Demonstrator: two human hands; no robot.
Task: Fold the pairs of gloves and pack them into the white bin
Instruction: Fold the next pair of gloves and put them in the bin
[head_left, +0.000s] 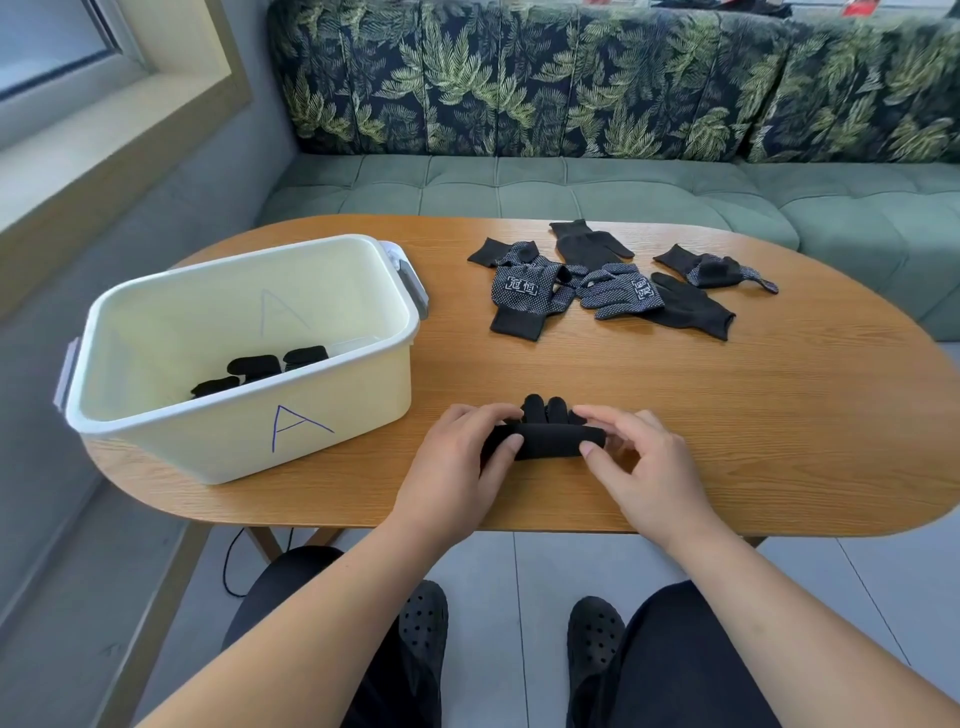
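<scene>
A black pair of gloves (545, 439) lies partly rolled near the table's front edge, with its fingertips sticking out at the far side. My left hand (462, 457) grips the roll's left end and my right hand (639, 457) grips its right end, thumbs on top. The white bin (156, 441), marked with a blue "A", stands to the left and holds folded black gloves (260, 369) on its bottom. Several loose black gloves (613, 286), some with white dots, lie spread at the far side of the table.
The oval wooden table (727, 415) carries everything. Behind it runs a green sofa (571, 182) with leaf-pattern back cushions. A wall and window sill are at the left. My knees and black shoes show below the table edge.
</scene>
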